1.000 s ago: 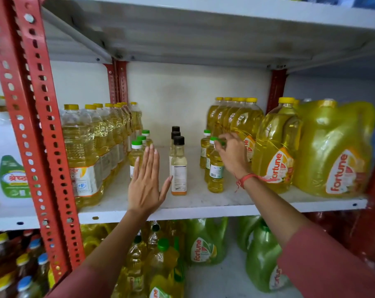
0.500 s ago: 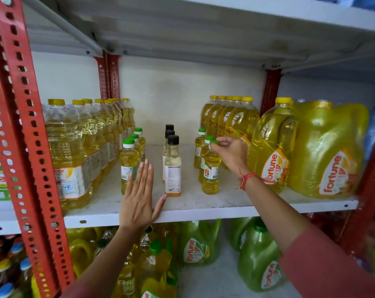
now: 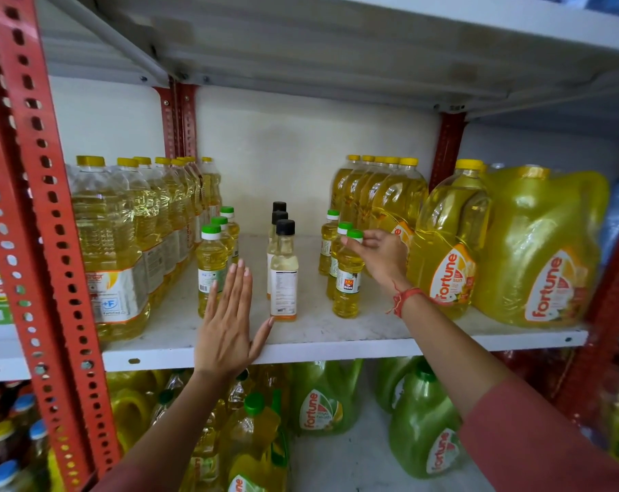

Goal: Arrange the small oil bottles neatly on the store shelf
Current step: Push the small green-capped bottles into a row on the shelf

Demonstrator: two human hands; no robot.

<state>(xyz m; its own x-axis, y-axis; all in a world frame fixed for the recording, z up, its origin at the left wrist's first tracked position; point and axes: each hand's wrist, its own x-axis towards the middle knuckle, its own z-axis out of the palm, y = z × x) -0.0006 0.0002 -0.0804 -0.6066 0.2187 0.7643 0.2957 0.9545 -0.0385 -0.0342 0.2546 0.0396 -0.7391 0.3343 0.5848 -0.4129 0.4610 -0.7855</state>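
Note:
On the white shelf (image 3: 336, 344) stand three rows of small oil bottles. The left row has green caps, its front bottle (image 3: 211, 264) partly behind my left hand (image 3: 226, 324). That hand is flat, fingers together and pointing up, thumb near the base of the front black-capped bottle (image 3: 283, 275) in the middle row. My right hand (image 3: 380, 259) pinches the green cap of the front bottle of the right row (image 3: 347, 278), which stands upright on the shelf.
Tall yellow-capped oil bottles (image 3: 123, 243) line the left side and another row (image 3: 389, 197) stands at the back right. Big Fortune jugs (image 3: 535, 250) fill the right end. A red perforated post (image 3: 34, 207) rises at the left. Green jugs (image 3: 322, 399) sit below.
My right hand's fingers have settled on the cap of the front right bottle. My left hand has stayed flat in front of the left row. The camera has shifted slightly.

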